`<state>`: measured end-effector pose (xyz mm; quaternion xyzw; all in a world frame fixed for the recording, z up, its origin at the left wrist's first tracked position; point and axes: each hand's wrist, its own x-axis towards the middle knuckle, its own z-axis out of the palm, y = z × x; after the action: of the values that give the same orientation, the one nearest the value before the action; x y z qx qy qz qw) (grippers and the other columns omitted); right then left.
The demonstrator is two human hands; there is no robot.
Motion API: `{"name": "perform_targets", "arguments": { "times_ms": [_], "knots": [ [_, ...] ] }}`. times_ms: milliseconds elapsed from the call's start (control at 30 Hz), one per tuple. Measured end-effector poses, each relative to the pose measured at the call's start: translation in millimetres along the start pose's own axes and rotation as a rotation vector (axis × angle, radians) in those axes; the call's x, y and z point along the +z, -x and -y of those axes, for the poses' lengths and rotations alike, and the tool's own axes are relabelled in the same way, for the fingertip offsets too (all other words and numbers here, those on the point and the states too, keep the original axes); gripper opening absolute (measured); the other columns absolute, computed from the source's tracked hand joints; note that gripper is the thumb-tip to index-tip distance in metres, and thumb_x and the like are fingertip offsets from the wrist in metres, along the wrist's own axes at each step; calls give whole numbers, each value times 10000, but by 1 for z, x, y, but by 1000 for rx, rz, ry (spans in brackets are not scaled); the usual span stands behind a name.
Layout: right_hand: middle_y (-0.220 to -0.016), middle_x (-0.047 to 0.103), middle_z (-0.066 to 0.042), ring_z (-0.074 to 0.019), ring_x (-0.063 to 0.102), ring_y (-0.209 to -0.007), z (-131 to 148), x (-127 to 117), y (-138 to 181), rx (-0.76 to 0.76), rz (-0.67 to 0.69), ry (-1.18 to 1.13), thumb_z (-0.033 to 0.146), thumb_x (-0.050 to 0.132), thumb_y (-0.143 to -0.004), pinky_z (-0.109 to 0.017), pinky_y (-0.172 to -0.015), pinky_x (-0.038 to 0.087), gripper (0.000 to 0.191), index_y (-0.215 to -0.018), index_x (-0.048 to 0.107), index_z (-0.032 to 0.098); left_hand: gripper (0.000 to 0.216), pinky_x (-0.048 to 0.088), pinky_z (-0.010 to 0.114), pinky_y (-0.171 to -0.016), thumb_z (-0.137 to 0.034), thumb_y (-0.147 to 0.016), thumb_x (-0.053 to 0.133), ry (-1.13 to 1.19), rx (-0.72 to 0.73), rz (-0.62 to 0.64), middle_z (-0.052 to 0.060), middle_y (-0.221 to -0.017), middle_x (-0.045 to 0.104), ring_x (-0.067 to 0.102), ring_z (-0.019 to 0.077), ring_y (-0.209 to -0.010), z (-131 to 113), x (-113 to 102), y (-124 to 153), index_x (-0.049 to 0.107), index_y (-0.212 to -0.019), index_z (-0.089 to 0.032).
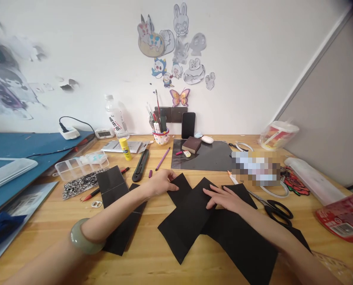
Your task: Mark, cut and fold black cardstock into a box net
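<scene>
Black paper sheets (188, 221) lie overlapped on the wooden desk (152, 261) in front of me. My left hand (162, 182) rests at the upper left corner of the paper, fingers curled and pinching its edge. My right hand (223, 198) lies flat on the middle of the paper, fingers stretched out to the left, pressing it down. A further black strip (117, 206) lies under my left forearm, which wears a pale green bangle (84, 237).
Scissors (275, 209) lie right of my right hand. A black utility knife (140, 165), glue stick (125, 149), pens, a cup of brushes (161, 136), phone (188, 124), water bottle (114, 118), clear compartment box (75, 165) and metal rings (81, 184) crowd the far desk. Red packaging (342, 219) sits right.
</scene>
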<state>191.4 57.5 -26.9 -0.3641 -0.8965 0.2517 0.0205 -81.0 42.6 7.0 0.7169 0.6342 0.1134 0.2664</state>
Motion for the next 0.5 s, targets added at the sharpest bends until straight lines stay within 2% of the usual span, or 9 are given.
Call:
{"name": "perform_targets", "arguments": {
  "times_ms": [100,233,367,500],
  "knots": [
    [-1423,309,91,-212,131,-1338,19,-8,21,12,-52,-90,243,270,-872,-466,-1066,192,389,-1107,563,347,240,452,341,-712,-350,-774,582,-46,-20,-56,31,-858,615,589,176,-779,-2,2,2,554,-903,-150],
    [-1415,327,93,-215,123,-1340,36,-19,35,-12,-84,-167,243,246,-887,-478,-1059,200,398,-1122,539,373,316,427,383,-746,-284,-677,650,-137,-28,-164,64,-917,606,571,270,-886,-10,3,10,500,-935,-178],
    [-1384,390,63,-224,186,-1327,44,-23,29,-56,-93,-120,180,256,-872,-502,-1056,181,414,-1108,542,363,288,398,455,-787,-149,-722,552,-195,51,-243,108,-1050,542,507,330,-1003,-24,6,20,471,-997,-182],
    [-1360,435,-5,-235,240,-1312,50,-25,22,-93,-64,-34,156,331,-844,-520,-1046,162,341,-1042,567,304,322,411,418,-786,-38,-764,391,-155,175,-248,105,-1087,510,450,303,-1083,-37,11,24,486,-1024,-202]
  ]
}}
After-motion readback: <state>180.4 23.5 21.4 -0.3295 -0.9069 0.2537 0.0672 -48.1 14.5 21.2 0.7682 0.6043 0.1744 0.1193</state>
